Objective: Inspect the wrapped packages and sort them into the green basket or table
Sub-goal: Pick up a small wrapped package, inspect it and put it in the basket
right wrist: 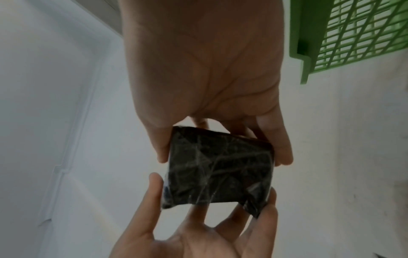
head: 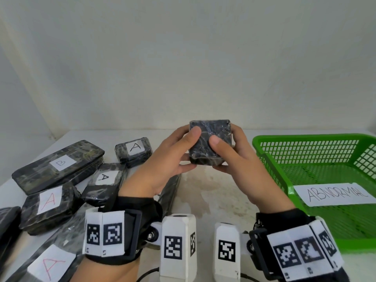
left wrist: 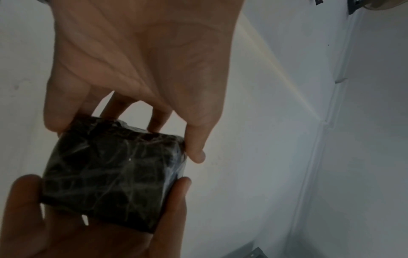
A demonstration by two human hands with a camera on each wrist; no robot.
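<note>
Soft, even daylight in the head view, edges bowed by the wide lens; both wrist views are dim, grainy, slightly blurred.

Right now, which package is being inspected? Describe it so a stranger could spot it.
Left of the green basket, above the table, the left hand and right hand grip a small black wrapped package. Unlike the packages lying at left, it shows no lettered white label.

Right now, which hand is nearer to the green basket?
Right. The right hand holds the small wrapped package just beside the green basket; the left hand holds the package's far side.
</note>
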